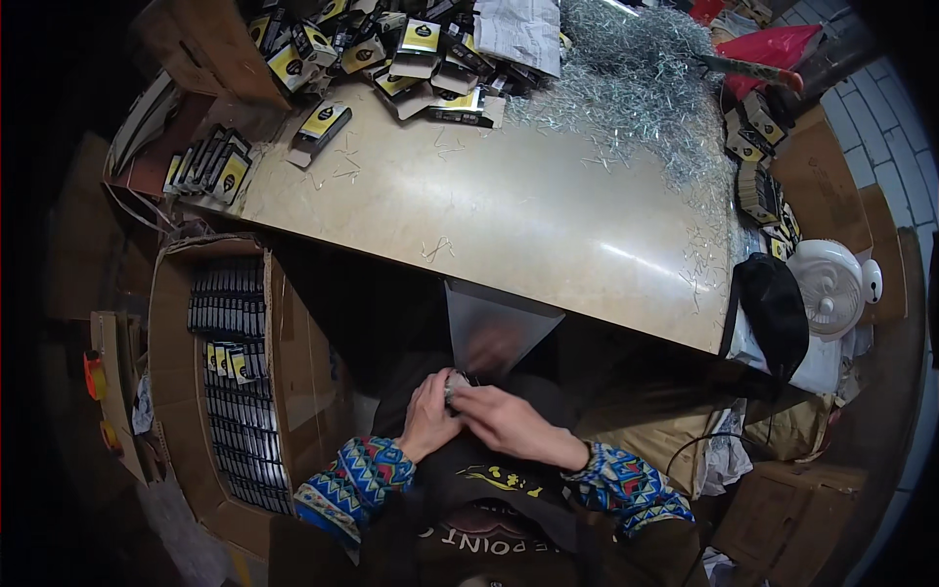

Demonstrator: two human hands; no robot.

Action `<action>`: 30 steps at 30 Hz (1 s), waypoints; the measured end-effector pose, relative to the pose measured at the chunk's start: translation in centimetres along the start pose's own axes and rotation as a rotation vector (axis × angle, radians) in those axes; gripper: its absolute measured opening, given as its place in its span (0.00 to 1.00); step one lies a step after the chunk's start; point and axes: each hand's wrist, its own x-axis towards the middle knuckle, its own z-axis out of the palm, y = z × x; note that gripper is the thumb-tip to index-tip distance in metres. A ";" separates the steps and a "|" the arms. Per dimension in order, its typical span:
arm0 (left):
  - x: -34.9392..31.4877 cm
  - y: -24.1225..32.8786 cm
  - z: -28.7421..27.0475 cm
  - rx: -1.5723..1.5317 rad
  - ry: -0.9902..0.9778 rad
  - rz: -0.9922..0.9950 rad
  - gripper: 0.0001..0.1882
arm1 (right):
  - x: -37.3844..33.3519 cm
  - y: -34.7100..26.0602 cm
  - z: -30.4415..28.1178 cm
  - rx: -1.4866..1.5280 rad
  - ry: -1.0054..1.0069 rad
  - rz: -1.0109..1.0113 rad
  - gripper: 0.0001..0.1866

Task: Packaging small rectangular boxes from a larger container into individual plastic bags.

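Observation:
In front of my body, below the table's near edge, my left hand (427, 416) and my right hand (514, 423) meet with their fingers curled together. Between the fingertips shows a small pale greyish thing (454, 384), mostly covered, so its kind cannot be made out. Both hands are closed around it. Just beyond them hangs a translucent grey sheet or flap (504, 323) under the tabletop. Across the table (421, 210) lies a big heap of thin silvery bent wire pieces (626, 83), with a few loose ones (437, 249) near the edge.
Black-and-yellow small boxes (421, 39) are piled at the back left, with one open box (321, 132) lying apart. A carton (176, 391) filled with rows of dark packs (245, 430) stands at left. At right are a white fan (827, 289) and a black bag (773, 313).

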 end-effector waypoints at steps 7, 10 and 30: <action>3.2 4.3 -3.7 -0.115 0.223 0.093 0.42 | 2.7 -1.3 -5.6 0.171 0.287 0.256 0.11; 4.9 5.4 -3.6 -0.139 0.237 0.176 0.46 | 3.7 -2.5 -6.2 0.013 0.269 0.078 0.10; 9.7 9.0 -5.9 -0.093 0.350 0.236 0.39 | 7.8 -3.8 -9.0 -0.233 0.535 -0.197 0.09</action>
